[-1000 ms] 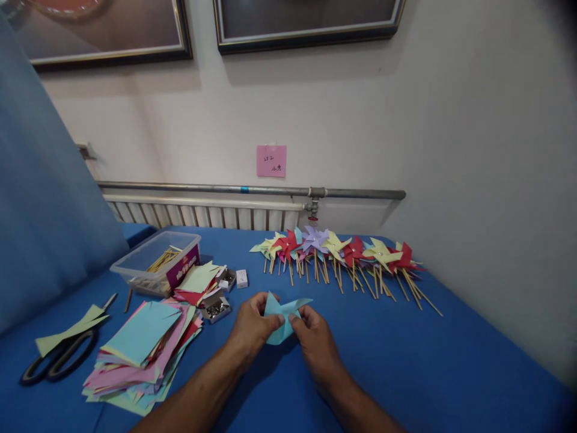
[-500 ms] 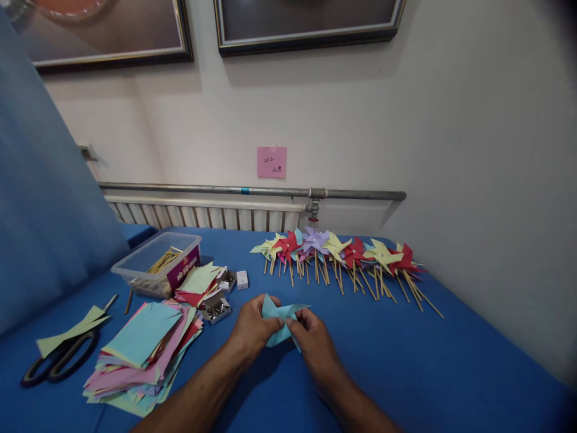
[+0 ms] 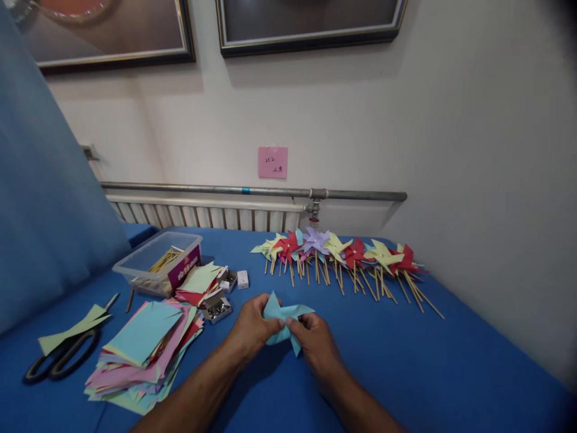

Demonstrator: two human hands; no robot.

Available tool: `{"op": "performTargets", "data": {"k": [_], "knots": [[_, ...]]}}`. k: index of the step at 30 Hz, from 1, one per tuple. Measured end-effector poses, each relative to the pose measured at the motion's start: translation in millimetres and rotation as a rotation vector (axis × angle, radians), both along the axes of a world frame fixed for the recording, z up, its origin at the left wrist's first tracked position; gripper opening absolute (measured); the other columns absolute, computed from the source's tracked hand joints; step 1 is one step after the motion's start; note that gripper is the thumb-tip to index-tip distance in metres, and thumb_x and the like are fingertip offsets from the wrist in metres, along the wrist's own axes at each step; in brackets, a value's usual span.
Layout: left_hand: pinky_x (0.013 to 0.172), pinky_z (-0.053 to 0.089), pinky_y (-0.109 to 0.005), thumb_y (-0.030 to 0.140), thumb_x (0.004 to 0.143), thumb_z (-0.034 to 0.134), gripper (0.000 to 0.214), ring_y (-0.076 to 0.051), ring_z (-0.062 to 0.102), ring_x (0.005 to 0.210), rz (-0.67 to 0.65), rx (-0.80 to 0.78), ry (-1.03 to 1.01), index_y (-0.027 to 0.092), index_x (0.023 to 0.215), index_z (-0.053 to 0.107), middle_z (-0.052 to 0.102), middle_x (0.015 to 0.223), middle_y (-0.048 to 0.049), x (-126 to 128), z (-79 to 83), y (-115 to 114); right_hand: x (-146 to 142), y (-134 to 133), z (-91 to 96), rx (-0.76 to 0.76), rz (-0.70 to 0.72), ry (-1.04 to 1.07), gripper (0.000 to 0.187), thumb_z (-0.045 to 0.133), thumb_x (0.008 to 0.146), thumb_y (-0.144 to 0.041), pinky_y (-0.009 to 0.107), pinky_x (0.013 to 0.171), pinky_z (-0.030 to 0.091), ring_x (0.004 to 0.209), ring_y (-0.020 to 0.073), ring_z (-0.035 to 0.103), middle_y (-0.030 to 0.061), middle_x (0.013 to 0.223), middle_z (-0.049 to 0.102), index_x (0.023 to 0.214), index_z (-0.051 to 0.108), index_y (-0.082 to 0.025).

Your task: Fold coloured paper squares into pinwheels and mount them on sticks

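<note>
Between my two hands is a light-blue paper pinwheel point(image 3: 283, 313), its corners folded in to the middle and its blades sticking out. My left hand point(image 3: 256, 323) grips it from the left, thumb pressed near the centre. From the other side my right hand point(image 3: 312, 337) pinches it, its thumb tip close to the left one. Whether a pin sits at the centre is hidden by the thumbs. To the left of my left hand lie an opened small box of metal pins point(image 3: 218, 308) and a stack of coloured paper squares point(image 3: 142, 337).
Finished pinwheels on sticks point(image 3: 336, 249) lie in a row at the back right. A clear plastic tub point(image 3: 135, 264) holds thin sticks. Black-handled scissors point(image 3: 74, 358) lie at far left under a green paper piece point(image 3: 72, 329). A small white box point(image 3: 243, 279) stands behind my left hand.
The blue pinwheel has turned slightly in my fingers, and its upper blade and right blade point out more. Both thumbs stay near its centre.
</note>
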State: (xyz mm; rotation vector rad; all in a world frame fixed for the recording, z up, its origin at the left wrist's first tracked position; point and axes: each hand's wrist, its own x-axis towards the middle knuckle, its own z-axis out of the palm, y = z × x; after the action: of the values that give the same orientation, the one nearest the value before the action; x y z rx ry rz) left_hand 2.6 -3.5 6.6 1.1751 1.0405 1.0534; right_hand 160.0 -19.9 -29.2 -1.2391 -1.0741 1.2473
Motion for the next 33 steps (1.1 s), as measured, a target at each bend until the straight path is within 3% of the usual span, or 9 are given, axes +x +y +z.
{"op": "performTargets", "data": {"k": [8, 18, 24, 29, 33], "knots": [[0.054, 0.038, -0.022, 0.021, 0.052, 0.08, 0.032, -0.01, 0.049, 0.056, 0.024, 0.0, -0.011, 0.016, 0.081, 0.068, 0.06, 0.064, 0.0057, 1, 4.3, -2, -2, 1, -5.2, 0.0, -0.021, 0.032, 0.039, 0.083, 0.067, -0.056, 0.031, 0.06, 0.049, 0.061, 0.0201, 0.063, 0.0029, 0.067, 0.073, 0.077, 0.075, -0.02], [0.051, 0.035, -0.022, 0.023, 0.051, 0.075, 0.03, -0.009, 0.044, 0.053, 0.037, -0.003, 0.007, 0.017, 0.08, 0.065, 0.057, 0.06, 0.0064, 2, 6.9, -4, -7, -3, 1.1, -0.016, -0.026, 0.067, 0.04, 0.087, 0.063, -0.057, 0.031, 0.059, 0.048, 0.059, 0.0201, 0.061, 0.0024, 0.065, 0.072, 0.072, 0.073, -0.02], [0.051, 0.035, -0.022, 0.022, 0.052, 0.073, 0.03, -0.009, 0.043, 0.051, 0.053, -0.009, 0.008, 0.017, 0.08, 0.065, 0.056, 0.058, 0.0074, 1, 9.6, -4, -8, -4, -2.8, 0.042, 0.069, 0.141, 0.045, 0.088, 0.065, -0.06, 0.034, 0.068, 0.054, 0.07, 0.0245, 0.069, 0.0047, 0.074, 0.076, 0.083, 0.075, -0.021], [0.051, 0.035, -0.023, 0.019, 0.053, 0.069, 0.031, -0.01, 0.044, 0.051, 0.06, -0.01, 0.052, 0.017, 0.083, 0.065, 0.056, 0.06, 0.0072, -2, 11.3, -3, -2, 0, -1.7, 0.072, 0.013, 0.19, 0.058, 0.082, 0.074, -0.069, 0.033, 0.067, 0.053, 0.07, 0.0225, 0.068, 0.003, 0.079, 0.075, 0.106, 0.07, -0.022], [0.052, 0.034, -0.022, 0.012, 0.058, 0.064, 0.024, -0.01, 0.044, 0.054, 0.04, 0.062, 0.186, 0.019, 0.081, 0.063, 0.055, 0.063, 0.007, -4, 13.5, -5, 10, 2, 16.9, 0.187, -0.037, 0.028, 0.052, 0.086, 0.071, -0.057, 0.04, 0.091, 0.057, 0.101, 0.0289, 0.073, 0.0103, 0.104, 0.079, 0.106, 0.069, -0.022]]}}
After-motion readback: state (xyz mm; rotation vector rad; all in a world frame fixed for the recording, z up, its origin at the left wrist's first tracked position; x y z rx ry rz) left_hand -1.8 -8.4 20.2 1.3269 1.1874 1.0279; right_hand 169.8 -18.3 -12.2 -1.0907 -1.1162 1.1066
